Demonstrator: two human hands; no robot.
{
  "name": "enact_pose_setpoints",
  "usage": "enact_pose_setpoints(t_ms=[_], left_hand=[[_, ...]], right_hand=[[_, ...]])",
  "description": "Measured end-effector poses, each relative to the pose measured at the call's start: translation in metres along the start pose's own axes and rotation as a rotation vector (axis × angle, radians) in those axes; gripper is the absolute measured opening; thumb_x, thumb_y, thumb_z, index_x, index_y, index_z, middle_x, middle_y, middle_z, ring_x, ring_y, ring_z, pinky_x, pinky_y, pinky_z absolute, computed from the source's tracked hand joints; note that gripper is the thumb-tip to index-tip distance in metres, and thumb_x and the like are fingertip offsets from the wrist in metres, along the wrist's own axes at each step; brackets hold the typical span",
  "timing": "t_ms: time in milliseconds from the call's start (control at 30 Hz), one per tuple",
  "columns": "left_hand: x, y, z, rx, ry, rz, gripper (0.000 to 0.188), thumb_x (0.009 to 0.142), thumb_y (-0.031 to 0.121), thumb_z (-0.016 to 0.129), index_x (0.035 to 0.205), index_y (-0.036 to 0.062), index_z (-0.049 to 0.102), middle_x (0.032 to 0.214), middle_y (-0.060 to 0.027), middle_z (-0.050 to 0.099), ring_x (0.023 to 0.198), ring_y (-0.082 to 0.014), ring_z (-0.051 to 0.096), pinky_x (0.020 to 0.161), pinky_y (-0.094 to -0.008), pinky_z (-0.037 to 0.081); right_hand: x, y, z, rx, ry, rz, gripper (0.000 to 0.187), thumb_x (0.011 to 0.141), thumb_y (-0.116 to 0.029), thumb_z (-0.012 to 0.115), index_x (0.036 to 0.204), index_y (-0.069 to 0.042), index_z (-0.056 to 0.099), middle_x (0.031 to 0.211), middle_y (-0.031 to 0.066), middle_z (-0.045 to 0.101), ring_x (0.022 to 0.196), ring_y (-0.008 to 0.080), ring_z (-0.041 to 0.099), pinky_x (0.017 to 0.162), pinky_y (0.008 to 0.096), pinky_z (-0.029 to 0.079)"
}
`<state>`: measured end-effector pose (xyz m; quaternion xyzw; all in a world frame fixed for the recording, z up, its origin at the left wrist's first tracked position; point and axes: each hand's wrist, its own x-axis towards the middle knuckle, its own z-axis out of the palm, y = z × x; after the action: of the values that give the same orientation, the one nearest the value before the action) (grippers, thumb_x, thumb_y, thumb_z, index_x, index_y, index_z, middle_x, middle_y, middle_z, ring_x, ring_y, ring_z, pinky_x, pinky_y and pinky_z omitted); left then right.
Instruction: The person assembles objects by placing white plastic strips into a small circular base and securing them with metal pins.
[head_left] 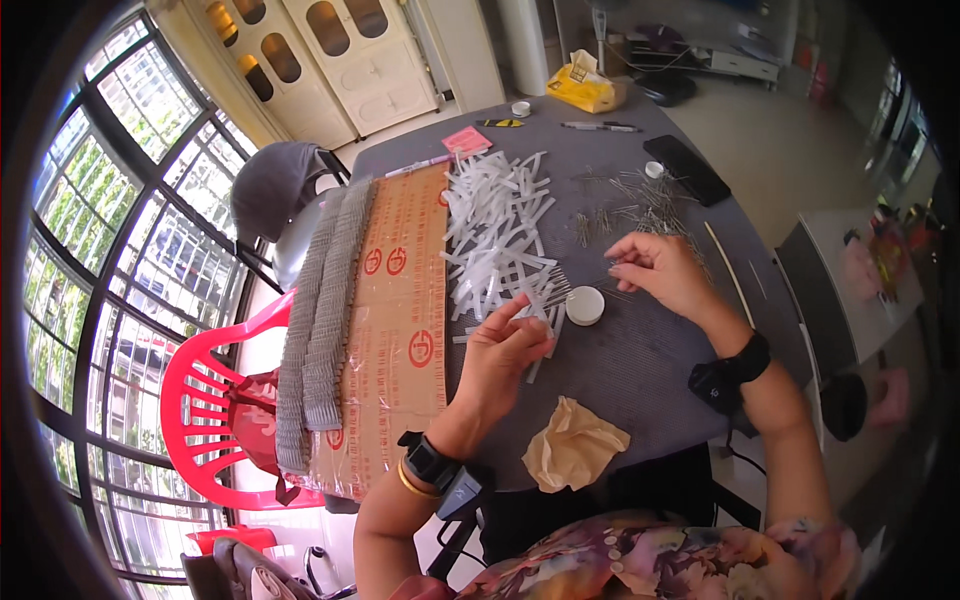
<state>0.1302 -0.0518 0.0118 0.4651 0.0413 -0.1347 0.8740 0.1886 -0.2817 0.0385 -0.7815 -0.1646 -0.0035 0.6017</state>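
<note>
My left hand (503,347) is over the near end of a pile of white strips (495,215). Its fingers are curled in toward the thumb, and anything between them is too small to make out. To its right, my right hand (662,274) hovers above the table with thumb and fingertips drawn close together. Whether a thin wire is pinched there does not show clearly. A small round white lid or dish (584,305) lies between the hands. Thin metal wires (650,205) are scattered beyond my right hand. A crumpled brown paper (575,445) rests nearer to me.
At left, rows of grey ribbed bundles (328,320) lie on a taped cardboard sheet or box (395,300). A red plastic chair (190,420) stands beside it. On the grey table (640,370) are a black phone-like slab (688,170), a thin stick (728,270) and a yellow bag (583,85).
</note>
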Motion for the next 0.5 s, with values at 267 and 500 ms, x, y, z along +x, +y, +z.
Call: enact_pose_setpoints(t_ms=[267,500], left_hand=[[-0.002,-0.001,0.0,0.011,-0.026,-0.035,0.03,0.079,0.001,0.06,0.107,0.0066,0.053,0.087,-0.007,0.062,0.077,-0.0149,0.062,0.07,-0.025,0.053],[-0.002,0.003,0.003,0.04,-0.024,-0.081,0.028,0.078,0.001,0.06,0.105,0.0071,0.054,0.086,-0.0081,0.063,0.075,-0.016,0.063,0.066,-0.0251,0.053]], right_hand=[[-0.007,-0.002,0.024,-0.198,-0.023,-0.231,0.008,0.073,-0.007,0.067,0.076,-0.002,0.062,0.067,0.0023,0.059,0.06,0.0077,0.054,0.054,0.0229,0.042],[-0.004,0.013,0.024,-0.55,-0.007,-0.537,0.012,0.066,-0.012,0.07,0.069,-0.006,0.061,0.069,0.0033,0.06,0.061,0.0215,0.055,0.059,0.0327,0.043]])
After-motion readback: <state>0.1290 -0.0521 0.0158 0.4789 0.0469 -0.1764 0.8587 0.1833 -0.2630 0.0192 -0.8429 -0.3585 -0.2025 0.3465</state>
